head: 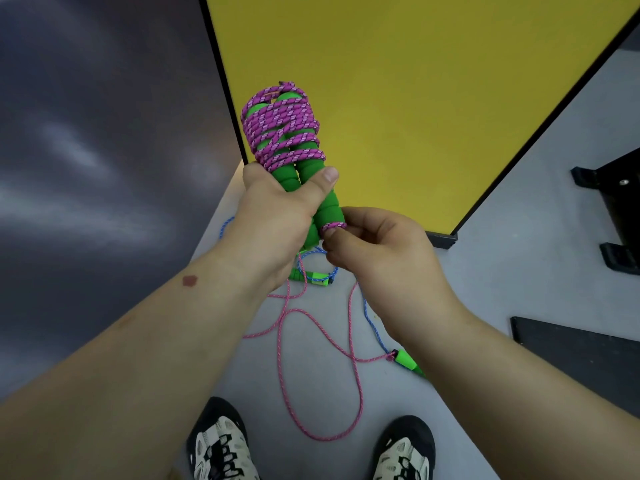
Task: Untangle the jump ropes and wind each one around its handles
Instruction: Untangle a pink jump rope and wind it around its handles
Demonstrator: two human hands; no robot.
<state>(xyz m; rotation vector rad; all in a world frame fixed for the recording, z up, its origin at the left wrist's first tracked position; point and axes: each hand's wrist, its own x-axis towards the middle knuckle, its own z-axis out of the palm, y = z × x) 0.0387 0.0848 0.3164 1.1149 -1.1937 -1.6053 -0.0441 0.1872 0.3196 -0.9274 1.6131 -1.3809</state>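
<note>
Grey floor (pixel 485 188) below, pink and blue ropes (pixel 287 327) lying loose. My left hand (pixel 277 216) grips two green foam handles (pixel 304 174) wound with purple braided rope (pixel 280 129); my right hand (pixel 377 251) pinches its end.

We are finding no readable text, label, brand, number or sign anywhere here; nothing on the ropes, the handles, the shoes or the panels is showing any lettering.
</note>
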